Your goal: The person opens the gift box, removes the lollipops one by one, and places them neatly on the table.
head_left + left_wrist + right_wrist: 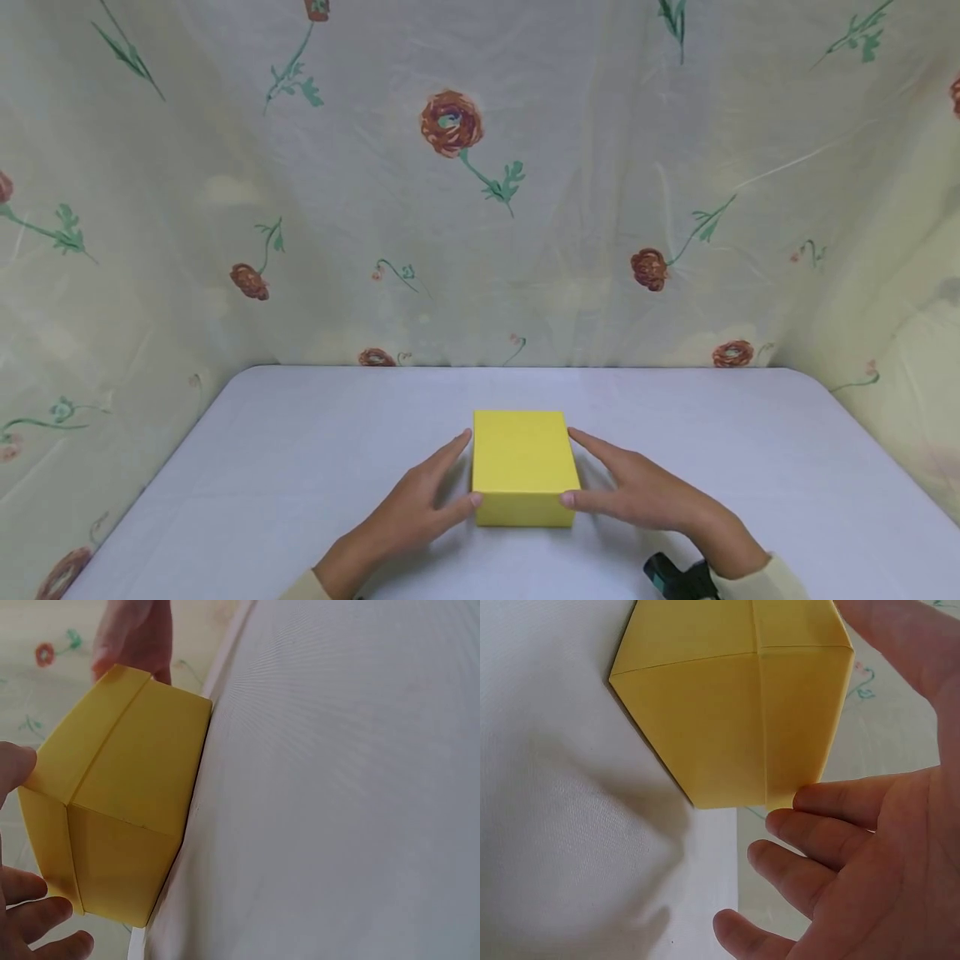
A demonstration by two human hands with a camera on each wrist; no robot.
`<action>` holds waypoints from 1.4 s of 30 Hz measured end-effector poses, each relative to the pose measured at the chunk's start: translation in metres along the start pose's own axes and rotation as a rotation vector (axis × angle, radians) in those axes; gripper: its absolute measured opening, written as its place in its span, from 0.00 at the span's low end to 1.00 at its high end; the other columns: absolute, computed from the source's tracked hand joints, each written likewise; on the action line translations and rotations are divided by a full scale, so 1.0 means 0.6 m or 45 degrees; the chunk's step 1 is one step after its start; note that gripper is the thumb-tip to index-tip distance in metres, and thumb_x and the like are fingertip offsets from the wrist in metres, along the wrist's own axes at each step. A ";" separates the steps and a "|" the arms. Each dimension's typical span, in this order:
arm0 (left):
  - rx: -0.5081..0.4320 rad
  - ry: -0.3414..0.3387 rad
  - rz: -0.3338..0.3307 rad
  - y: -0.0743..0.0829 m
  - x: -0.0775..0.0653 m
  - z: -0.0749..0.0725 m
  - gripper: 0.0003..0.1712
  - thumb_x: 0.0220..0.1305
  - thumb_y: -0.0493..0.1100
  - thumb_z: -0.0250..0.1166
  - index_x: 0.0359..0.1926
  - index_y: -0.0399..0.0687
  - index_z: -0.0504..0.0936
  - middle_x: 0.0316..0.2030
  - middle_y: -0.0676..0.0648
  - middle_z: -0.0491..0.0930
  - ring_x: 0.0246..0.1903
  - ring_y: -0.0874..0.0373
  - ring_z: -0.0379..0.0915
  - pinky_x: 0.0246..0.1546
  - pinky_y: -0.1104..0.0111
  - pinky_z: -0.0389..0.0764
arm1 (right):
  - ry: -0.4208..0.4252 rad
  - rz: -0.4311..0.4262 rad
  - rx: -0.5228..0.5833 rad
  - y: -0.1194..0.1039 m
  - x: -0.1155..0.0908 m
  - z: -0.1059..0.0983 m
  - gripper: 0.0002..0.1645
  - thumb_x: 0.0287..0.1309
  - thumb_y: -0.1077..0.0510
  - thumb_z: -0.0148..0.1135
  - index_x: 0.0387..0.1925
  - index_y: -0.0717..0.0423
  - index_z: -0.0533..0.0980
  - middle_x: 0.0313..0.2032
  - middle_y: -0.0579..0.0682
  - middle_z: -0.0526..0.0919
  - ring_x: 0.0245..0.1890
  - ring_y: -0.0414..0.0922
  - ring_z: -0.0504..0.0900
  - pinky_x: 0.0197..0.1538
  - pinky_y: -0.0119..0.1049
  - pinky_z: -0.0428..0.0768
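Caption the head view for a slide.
Left hand and right hand flank a yellow box on a white table, floral backdrop behind.

A plain yellow, rectangular box (525, 450) sits flat on the white table (337, 433), midway between the table's side edges and apart from its far edge. It is closed, a seam running along its sides.

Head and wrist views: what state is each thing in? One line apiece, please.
Yellow rectangular lidded box: closed, lid on, flat on the table.
Left bare hand: thumb and fingers spread at the box's left side; grip unclear.
Right bare hand: thumb and fingers spread at the box's right side; grip unclear.
White flat-topped table: level, bearing the box.
Cream sheet curtain with red flowers: hanging, lightly creased.
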State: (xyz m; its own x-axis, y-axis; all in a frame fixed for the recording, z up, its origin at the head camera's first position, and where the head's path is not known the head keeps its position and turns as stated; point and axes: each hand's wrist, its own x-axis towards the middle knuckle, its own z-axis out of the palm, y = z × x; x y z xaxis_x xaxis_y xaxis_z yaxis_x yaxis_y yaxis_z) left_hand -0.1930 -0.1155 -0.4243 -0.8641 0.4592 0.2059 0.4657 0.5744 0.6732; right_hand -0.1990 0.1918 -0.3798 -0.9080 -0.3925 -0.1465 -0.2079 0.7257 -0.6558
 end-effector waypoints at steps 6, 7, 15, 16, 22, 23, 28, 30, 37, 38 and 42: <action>0.011 -0.007 0.007 -0.001 0.001 0.004 0.46 0.64 0.64 0.58 0.76 0.58 0.50 0.73 0.54 0.54 0.71 0.54 0.51 0.70 0.51 0.59 | -0.008 0.000 -0.005 0.002 0.001 0.002 0.58 0.50 0.32 0.66 0.75 0.48 0.53 0.71 0.57 0.59 0.70 0.60 0.58 0.65 0.66 0.63; 0.010 -0.007 0.008 -0.001 0.001 0.004 0.46 0.64 0.64 0.58 0.76 0.58 0.50 0.73 0.54 0.54 0.71 0.54 0.51 0.70 0.51 0.59 | -0.007 -0.008 -0.006 0.003 0.001 0.002 0.58 0.50 0.32 0.66 0.75 0.48 0.53 0.71 0.57 0.59 0.70 0.60 0.58 0.65 0.66 0.63; 0.034 -0.005 0.001 -0.001 0.003 0.005 0.46 0.64 0.65 0.58 0.76 0.57 0.50 0.72 0.53 0.55 0.70 0.54 0.52 0.69 0.52 0.60 | 0.001 -0.013 -0.001 0.005 0.001 0.004 0.58 0.50 0.32 0.66 0.75 0.48 0.53 0.71 0.56 0.59 0.70 0.59 0.58 0.65 0.66 0.62; 0.033 -0.005 -0.002 -0.001 0.003 0.005 0.46 0.64 0.65 0.58 0.76 0.56 0.51 0.72 0.53 0.55 0.70 0.54 0.52 0.69 0.52 0.60 | 0.002 -0.011 0.000 0.005 0.001 0.004 0.58 0.49 0.31 0.66 0.75 0.48 0.53 0.71 0.56 0.59 0.70 0.59 0.57 0.66 0.66 0.62; 0.020 -0.002 -0.001 0.001 0.003 0.004 0.47 0.64 0.65 0.57 0.76 0.55 0.51 0.73 0.53 0.54 0.70 0.54 0.52 0.70 0.52 0.59 | 0.009 -0.028 -0.009 0.003 0.000 0.004 0.58 0.50 0.32 0.66 0.75 0.48 0.53 0.71 0.57 0.59 0.70 0.60 0.58 0.65 0.66 0.62; 0.021 -0.002 -0.001 0.000 0.003 0.004 0.47 0.64 0.66 0.57 0.76 0.55 0.51 0.73 0.54 0.54 0.70 0.54 0.52 0.70 0.52 0.59 | 0.010 -0.031 -0.010 0.002 0.000 0.003 0.58 0.50 0.32 0.66 0.75 0.48 0.53 0.71 0.57 0.59 0.69 0.61 0.58 0.65 0.66 0.63; 0.023 0.000 -0.006 -0.001 0.003 0.005 0.47 0.64 0.66 0.57 0.76 0.57 0.50 0.73 0.55 0.54 0.70 0.55 0.52 0.69 0.52 0.60 | 0.023 -0.050 -0.011 -0.001 -0.001 0.002 0.57 0.50 0.32 0.66 0.75 0.47 0.53 0.71 0.57 0.59 0.69 0.61 0.58 0.65 0.66 0.63; 0.019 0.002 -0.010 0.000 0.003 0.004 0.46 0.64 0.66 0.57 0.76 0.57 0.50 0.73 0.55 0.54 0.70 0.55 0.52 0.69 0.52 0.60 | 0.029 -0.066 -0.012 -0.001 -0.002 0.002 0.57 0.50 0.32 0.66 0.75 0.47 0.53 0.71 0.57 0.58 0.69 0.61 0.58 0.64 0.66 0.63; 0.031 0.020 -0.005 0.003 0.003 0.002 0.46 0.64 0.66 0.57 0.76 0.61 0.48 0.73 0.55 0.54 0.70 0.55 0.52 0.69 0.52 0.60 | 0.036 -0.070 -0.007 -0.006 -0.003 -0.001 0.57 0.51 0.32 0.66 0.75 0.47 0.52 0.71 0.57 0.58 0.69 0.61 0.58 0.64 0.67 0.64; 0.035 0.022 -0.003 0.003 0.003 0.002 0.46 0.64 0.66 0.57 0.76 0.62 0.48 0.73 0.55 0.54 0.70 0.55 0.52 0.69 0.52 0.60 | 0.036 -0.068 -0.007 -0.007 -0.004 -0.001 0.57 0.51 0.32 0.66 0.75 0.47 0.52 0.71 0.58 0.58 0.69 0.61 0.58 0.64 0.67 0.64; 0.039 0.025 -0.005 0.003 0.003 0.001 0.46 0.64 0.66 0.57 0.76 0.63 0.48 0.73 0.55 0.54 0.70 0.55 0.52 0.69 0.52 0.60 | 0.052 -0.073 -0.020 -0.008 -0.005 -0.003 0.57 0.51 0.32 0.66 0.75 0.48 0.53 0.71 0.57 0.59 0.69 0.61 0.59 0.64 0.66 0.64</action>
State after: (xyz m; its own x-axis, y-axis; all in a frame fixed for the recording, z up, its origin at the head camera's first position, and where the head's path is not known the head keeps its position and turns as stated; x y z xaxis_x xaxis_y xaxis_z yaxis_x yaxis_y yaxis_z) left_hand -0.1937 -0.1132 -0.4227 -0.8693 0.4440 0.2173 0.4678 0.5968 0.6520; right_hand -0.1956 0.1905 -0.3750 -0.9083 -0.4109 -0.0785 -0.2657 0.7116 -0.6505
